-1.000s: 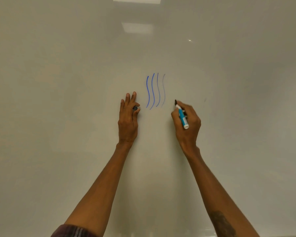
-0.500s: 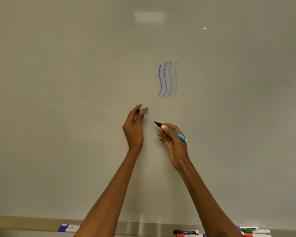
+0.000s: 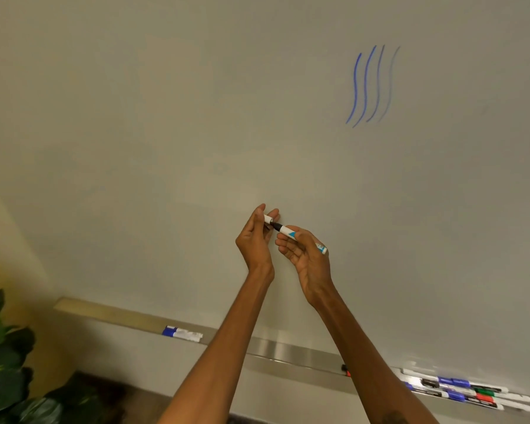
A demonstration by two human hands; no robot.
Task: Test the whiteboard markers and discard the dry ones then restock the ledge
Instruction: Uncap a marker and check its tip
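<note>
Closing the earlier gap, the cap [image 3: 268, 219] meets the marker [image 3: 288, 232] tip.

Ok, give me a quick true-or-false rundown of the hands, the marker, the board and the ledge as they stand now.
1. The right hand grips a marker with a blue label. True.
2. The cap is pushed fully home on that marker. False: the left hand pinches the cap at the tip, and black shows between cap and barrel.
3. Four blue wavy lines are on the whiteboard. True.
4. The ledge holds no markers. False: several markers lie at its right end, and a blue-and-white marker lies toward its left.
</note>
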